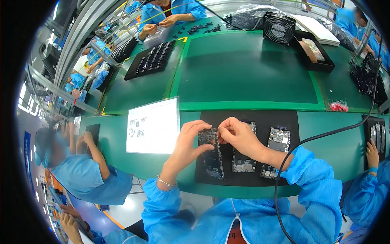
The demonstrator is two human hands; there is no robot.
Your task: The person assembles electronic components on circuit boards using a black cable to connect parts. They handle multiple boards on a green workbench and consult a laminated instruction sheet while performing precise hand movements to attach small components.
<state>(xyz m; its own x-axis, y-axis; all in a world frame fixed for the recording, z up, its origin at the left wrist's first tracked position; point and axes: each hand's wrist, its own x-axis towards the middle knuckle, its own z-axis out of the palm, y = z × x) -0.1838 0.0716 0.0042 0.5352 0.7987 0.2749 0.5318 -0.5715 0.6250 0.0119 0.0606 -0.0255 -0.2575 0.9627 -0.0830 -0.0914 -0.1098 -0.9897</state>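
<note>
On a black mat (266,116) in front of me lie three opened phone frames with bare circuit boards. My left hand (187,140) grips the upper part of the left phone frame (212,162), thumb and fingers curled over its side. At that frame's upper right edge, my right hand (237,136) is closed in a pinch; whatever is between its fingertips is too small or hidden to name. Partly under the right hand lies the middle phone frame (243,161). The right phone frame (278,140) sits beside it, with the right forearm passing over part of it.
A printed sheet (152,136) lies left of the mat. A black cable (325,132) hangs across the right side. Beyond are a fan (278,27), an open black box (315,51) and a tray of small parts (150,60). Co-workers sit left, right and opposite.
</note>
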